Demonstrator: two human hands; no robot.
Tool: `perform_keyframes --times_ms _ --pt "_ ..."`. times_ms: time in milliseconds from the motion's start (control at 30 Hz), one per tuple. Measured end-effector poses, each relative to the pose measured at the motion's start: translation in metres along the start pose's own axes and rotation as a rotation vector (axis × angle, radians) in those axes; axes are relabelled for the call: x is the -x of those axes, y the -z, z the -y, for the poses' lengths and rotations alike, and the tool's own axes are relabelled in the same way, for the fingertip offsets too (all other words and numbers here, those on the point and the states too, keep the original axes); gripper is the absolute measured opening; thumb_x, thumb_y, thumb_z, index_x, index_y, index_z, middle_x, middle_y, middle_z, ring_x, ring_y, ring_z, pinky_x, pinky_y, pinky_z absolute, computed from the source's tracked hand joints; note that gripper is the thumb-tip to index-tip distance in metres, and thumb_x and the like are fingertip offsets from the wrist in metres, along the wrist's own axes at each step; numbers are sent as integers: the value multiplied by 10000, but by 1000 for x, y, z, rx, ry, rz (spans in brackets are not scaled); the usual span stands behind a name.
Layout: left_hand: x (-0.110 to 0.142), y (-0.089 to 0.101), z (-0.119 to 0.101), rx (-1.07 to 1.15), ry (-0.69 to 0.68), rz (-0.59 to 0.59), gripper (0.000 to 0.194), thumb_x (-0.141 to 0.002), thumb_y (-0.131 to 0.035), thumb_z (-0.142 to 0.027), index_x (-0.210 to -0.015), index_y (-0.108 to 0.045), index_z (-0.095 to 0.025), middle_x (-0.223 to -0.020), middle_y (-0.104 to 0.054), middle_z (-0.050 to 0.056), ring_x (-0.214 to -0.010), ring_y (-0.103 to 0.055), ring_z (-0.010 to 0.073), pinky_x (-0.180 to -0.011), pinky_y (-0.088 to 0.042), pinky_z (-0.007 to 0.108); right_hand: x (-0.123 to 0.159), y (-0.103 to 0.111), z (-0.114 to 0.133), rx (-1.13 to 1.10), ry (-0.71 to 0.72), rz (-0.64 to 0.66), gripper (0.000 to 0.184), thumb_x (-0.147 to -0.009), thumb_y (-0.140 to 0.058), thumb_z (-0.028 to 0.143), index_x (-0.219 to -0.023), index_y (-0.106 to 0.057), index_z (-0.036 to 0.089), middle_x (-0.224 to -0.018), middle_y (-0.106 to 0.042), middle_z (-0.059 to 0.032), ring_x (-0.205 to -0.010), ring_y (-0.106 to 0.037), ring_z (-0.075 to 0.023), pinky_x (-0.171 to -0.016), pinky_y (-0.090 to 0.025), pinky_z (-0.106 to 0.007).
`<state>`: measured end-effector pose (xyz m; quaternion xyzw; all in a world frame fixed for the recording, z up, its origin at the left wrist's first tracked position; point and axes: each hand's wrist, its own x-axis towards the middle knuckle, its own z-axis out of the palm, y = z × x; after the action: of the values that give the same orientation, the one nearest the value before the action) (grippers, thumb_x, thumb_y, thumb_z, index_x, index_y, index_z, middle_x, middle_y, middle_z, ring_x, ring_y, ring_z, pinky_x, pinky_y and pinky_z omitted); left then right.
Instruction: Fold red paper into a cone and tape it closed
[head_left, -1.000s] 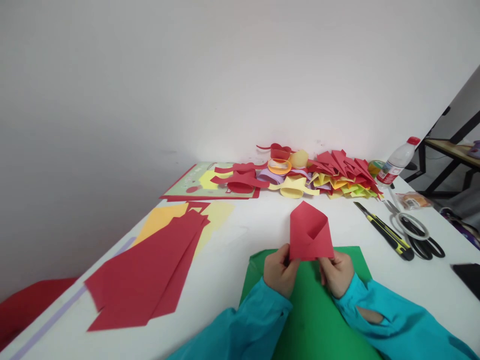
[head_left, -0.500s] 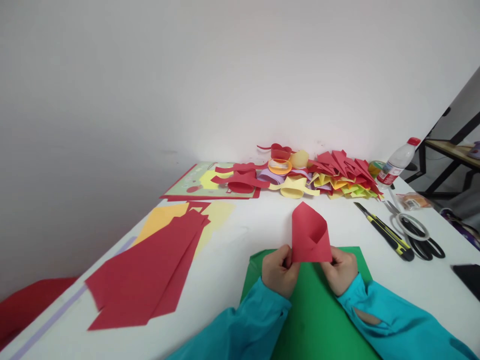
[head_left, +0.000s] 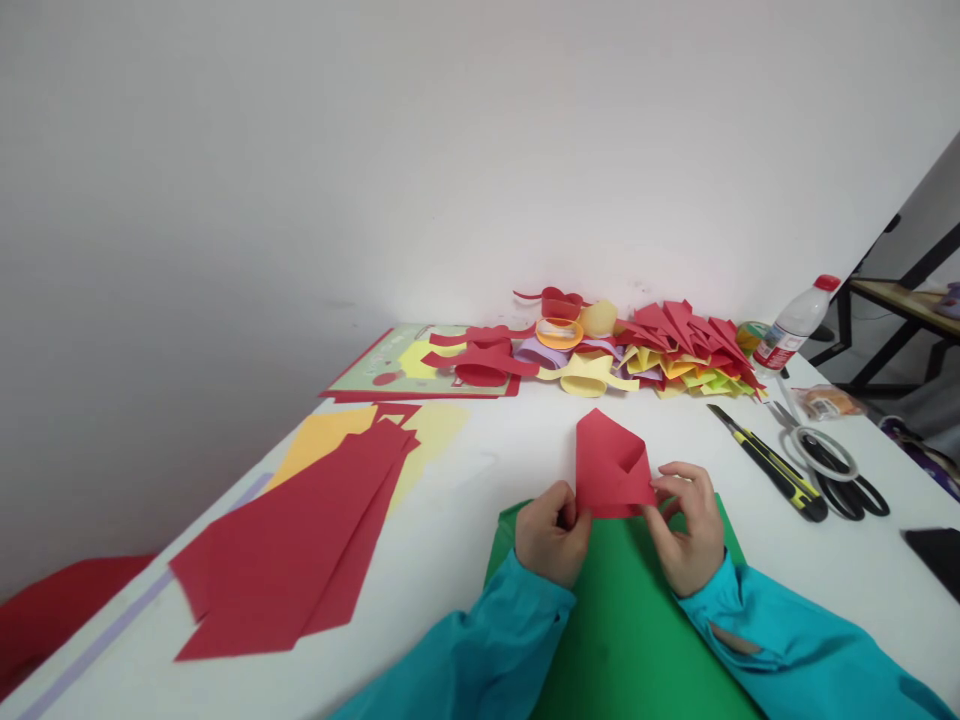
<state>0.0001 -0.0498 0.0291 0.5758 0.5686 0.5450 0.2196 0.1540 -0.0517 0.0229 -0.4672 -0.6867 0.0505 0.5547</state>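
A folded piece of red paper (head_left: 607,455), pointed at the top with overlapping flaps, is held up between both hands above a green sheet (head_left: 637,620). My left hand (head_left: 553,532) pinches its lower left corner, the fingers curled. At the lower right corner, my right hand (head_left: 686,525) grips the paper between thumb and fingertips, its fingers partly raised. Both sleeves are turquoise.
Red paper sheets (head_left: 300,540) lie at left. Cut paper shapes (head_left: 487,360) and a stack of folded papers (head_left: 690,345) stand along the wall. To the right are a box cutter (head_left: 772,465), scissors (head_left: 844,490), a tape roll (head_left: 825,452) and a bottle (head_left: 799,325).
The red paper and my left hand have shifted slightly left. My right hand's fingers have uncurled and lifted along the paper's right edge, and its bottom edge now looks bent.
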Motion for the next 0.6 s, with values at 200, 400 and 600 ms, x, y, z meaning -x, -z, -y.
perform_keyframes --times_ms 200,400,600 --pt "-2 1 3 6 -32 51 219 -607 -444 -210 -490 -259 -218 -446 -268 -68 -430 -244 82 -452 -222 223 2 -2 -1 11 62 40 182 -823 -531 142 -964 -616 220 -994 -522 -77 -655 -558 -104 -585 -510 -267" --pt "-4 0 11 101 77 124 217 -607 -461 -225 -503 -270 -219 -440 -274 -73 -427 -275 84 -445 -236 209 -2 -1 0 12 99 75 257 -818 -547 144 -1049 -619 230 -986 -597 -83 -818 -608 -163 -704 -532 -300" --pt "-5 -4 12 100 76 206 268 -649 -495 -280 -491 -288 -214 -434 -276 -76 -421 -277 79 -440 -236 206 -5 2 -2 19 215 88 308 -796 -562 73 -1039 -650 241 -957 -656 -69 -815 -599 -164 -695 -517 -304"
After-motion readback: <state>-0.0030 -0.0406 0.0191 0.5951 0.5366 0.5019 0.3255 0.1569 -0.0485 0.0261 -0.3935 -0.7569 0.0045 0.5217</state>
